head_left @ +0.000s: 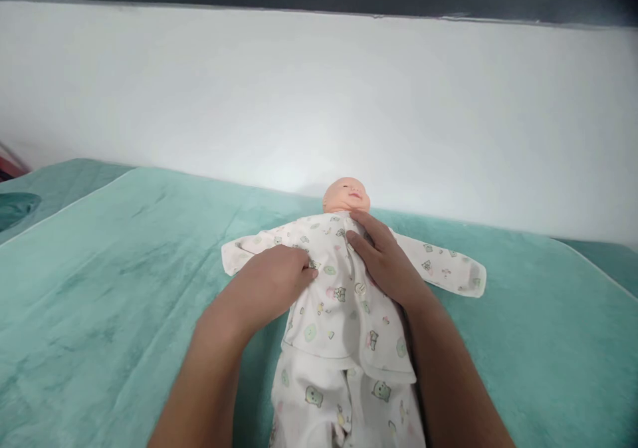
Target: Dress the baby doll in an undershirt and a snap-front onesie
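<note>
A baby doll (346,195) lies on its back on a teal blanket (124,282), head toward the wall. It wears a white printed top (339,288) with sleeves spread sideways, and matching trousers (343,401). My left hand (274,278) rests on the doll's chest on the left side, fingers curled and pinching the fabric near the front opening. My right hand (383,258) lies flat on the right side of the chest, fingers stretched up toward the collar.
A white wall (319,102) rises just behind the doll's head. The blanket's pale edge (64,209) runs at the left, with a darker teal surface beyond it. More blanket spreads on both sides of the doll.
</note>
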{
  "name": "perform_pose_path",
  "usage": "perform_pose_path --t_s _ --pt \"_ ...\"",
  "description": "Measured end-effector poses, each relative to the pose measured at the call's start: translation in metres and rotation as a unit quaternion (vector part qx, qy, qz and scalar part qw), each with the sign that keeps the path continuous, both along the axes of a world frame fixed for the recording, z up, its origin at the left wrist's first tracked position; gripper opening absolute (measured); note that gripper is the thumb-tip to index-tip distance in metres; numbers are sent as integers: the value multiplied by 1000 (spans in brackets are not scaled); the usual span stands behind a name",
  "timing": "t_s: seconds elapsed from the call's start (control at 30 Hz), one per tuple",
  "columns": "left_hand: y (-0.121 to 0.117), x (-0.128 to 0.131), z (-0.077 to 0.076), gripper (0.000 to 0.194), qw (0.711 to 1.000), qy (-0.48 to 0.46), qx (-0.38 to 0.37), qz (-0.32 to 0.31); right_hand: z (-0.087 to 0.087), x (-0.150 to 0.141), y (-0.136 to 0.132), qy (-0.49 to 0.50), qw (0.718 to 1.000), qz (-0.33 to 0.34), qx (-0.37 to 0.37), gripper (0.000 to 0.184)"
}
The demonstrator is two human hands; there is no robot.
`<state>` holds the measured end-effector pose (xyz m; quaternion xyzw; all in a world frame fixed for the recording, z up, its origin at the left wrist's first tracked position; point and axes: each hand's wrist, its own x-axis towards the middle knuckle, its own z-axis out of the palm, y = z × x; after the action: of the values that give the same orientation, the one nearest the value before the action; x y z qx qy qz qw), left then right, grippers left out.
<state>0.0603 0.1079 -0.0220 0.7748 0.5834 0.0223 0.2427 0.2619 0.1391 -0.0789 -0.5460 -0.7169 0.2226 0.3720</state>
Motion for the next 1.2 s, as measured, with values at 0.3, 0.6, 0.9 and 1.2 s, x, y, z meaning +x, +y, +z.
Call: perform_pose_path --t_s 0.3,0.6,0.9,1.2 --pt "-9 1 5 30 995 77 61 -4 -2 0 2 14 1000 -6 -12 39" --pt "-9 2 4 34 994 102 29 -12 -3 2 2 22 999 -11 -22 41" --pt "-14 -8 10 28 994 52 -92 -36 -2 3 1 29 999 -9 -23 40" --pt "-16 -44 -43 33 929 -199 -305 -62 -5 5 3 39 999 -16 -27 42"
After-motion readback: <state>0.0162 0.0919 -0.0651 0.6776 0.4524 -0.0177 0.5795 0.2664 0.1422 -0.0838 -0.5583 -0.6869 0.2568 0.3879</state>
